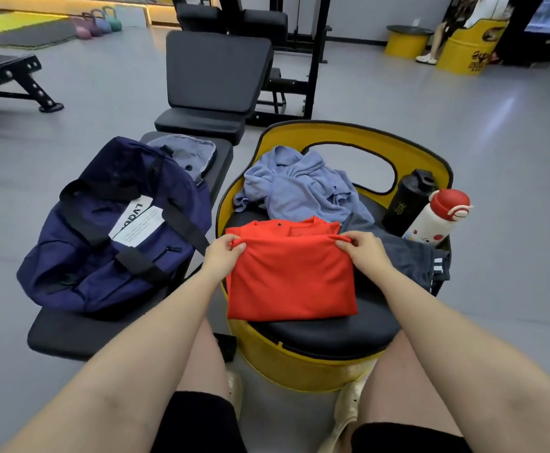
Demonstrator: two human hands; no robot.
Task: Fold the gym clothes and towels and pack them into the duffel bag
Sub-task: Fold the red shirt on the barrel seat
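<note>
A red shirt point(290, 279) lies folded over on the black cushion of a yellow drum seat point(303, 367) in front of me. My left hand point(223, 256) pinches the fold's left corner and my right hand point(363, 253) pinches its right corner. Behind the shirt a light blue towel point(296, 188) lies crumpled. Dark grey shorts point(407, 256) with white stripes sit at the right, partly under my right hand. The navy duffel bag point(110, 230) rests on a black bench point(71, 335) to the left, with a grey-blue cloth point(187, 153) behind it.
A black bottle point(407, 201) and a white bottle with a red cap point(437, 214) stand at the seat's right edge. An upright bench pad point(214, 70) and rack stand beyond. A small black object point(226, 344) lies on the floor between bench and seat. A person sits at far right.
</note>
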